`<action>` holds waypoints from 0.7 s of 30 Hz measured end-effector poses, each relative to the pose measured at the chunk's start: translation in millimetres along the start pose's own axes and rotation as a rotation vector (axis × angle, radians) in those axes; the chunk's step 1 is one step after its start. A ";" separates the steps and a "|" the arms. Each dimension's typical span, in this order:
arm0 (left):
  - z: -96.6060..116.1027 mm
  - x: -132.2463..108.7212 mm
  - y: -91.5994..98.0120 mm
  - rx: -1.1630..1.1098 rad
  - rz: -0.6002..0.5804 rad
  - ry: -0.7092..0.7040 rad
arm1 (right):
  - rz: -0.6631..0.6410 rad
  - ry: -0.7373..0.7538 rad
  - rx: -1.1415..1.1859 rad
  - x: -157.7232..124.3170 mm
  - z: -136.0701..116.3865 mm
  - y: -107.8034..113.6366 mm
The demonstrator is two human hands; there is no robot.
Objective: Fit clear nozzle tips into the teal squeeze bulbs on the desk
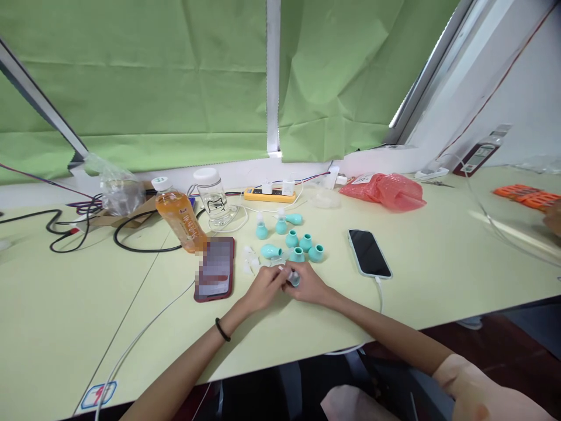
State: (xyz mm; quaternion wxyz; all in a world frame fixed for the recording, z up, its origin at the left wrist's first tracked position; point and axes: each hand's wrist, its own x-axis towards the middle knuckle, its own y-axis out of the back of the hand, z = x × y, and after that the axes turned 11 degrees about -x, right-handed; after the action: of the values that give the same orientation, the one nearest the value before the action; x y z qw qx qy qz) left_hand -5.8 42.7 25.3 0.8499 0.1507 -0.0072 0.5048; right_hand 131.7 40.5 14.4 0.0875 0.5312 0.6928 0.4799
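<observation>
Both my hands meet at the middle of the pale green table (65, 304). My left hand (264, 286) and my right hand (309, 285) pinch a small teal rubber bulb piece (293, 277) between their fingertips. Just beyond them lie several loose teal bulbs (305, 241) and a few small clear plastic tips (250, 260). A black band sits on my left wrist.
A phone in a red case (215, 269) lies left of my hands, a second phone (369, 252) on a white cable to the right. An orange drink bottle (180, 215), a clear jar (213, 196), a yellow power strip (269, 194), black cables and a pink bag (385, 190) line the back.
</observation>
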 end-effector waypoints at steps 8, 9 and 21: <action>-8.5 8.8 24.0 -0.170 0.199 0.075 | 0.152 0.014 0.048 -4.3 2.4 -5.5; -9.4 8.7 27.4 -0.009 0.251 0.024 | 0.146 0.011 0.052 -4.9 2.2 -5.8; -24.2 9.3 35.1 0.815 0.251 -0.149 | -0.071 0.132 -0.243 -6.4 4.8 -2.5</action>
State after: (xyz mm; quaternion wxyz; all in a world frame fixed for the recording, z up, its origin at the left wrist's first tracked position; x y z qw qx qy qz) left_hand -34.9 72.7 12.4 0.6502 0.5078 0.1132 0.5536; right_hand 135.8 38.0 7.6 0.1224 0.4588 0.6522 0.5909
